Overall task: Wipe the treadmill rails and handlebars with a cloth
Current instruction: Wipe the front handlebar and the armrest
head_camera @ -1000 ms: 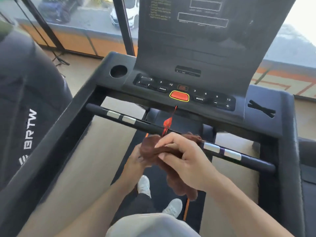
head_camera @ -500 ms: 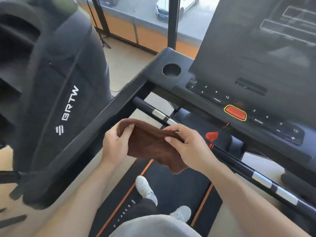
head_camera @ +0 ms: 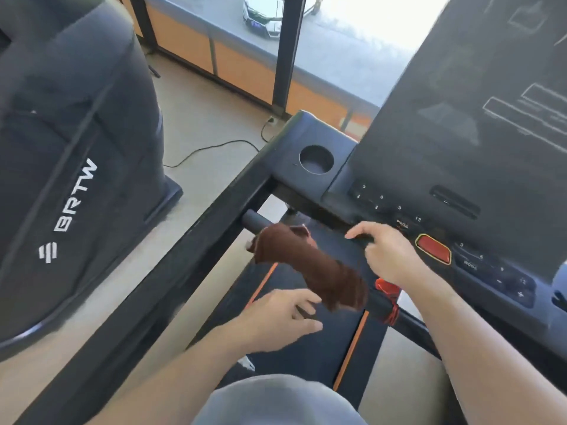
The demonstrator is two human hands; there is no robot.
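Both hands have let go of the cloth (head_camera: pixel 310 266). Half a second back the brown cloth was stretched between them; now it lies draped over the left stretch of the front handlebar (head_camera: pixel 256 223), hanging along the bar with no fingers on it. The left hand (head_camera: pixel 280 315) hovers just below the cloth's lower end, fingers spread and loose, holding nothing. The right hand (head_camera: pixel 388 253) sits up by the edge of the console (head_camera: pixel 322 182), fingers relaxed, the index finger reaching toward the ledge under the buttons; it looks to be touching there, but blur makes that uncertain. The view has also swung left, so the left side rail (head_camera: pixel 184 259) now runs through the middle of the picture.

By the look of it, the cloth has been laid on the bar to be taken up afresh, probably for a stroke along the left end of the handlebar or the rail beside it. Neither surface can be judged clean from here.

Much is hard to read. The whole frame is smeared with motion, and the console markings are mush. The cloth covers the bar beneath it, the right hand and forearm cover the red safety clip (head_camera: pixel 387 288) in part, and the handlebar's right end runs out of frame. The right rail is not in view.
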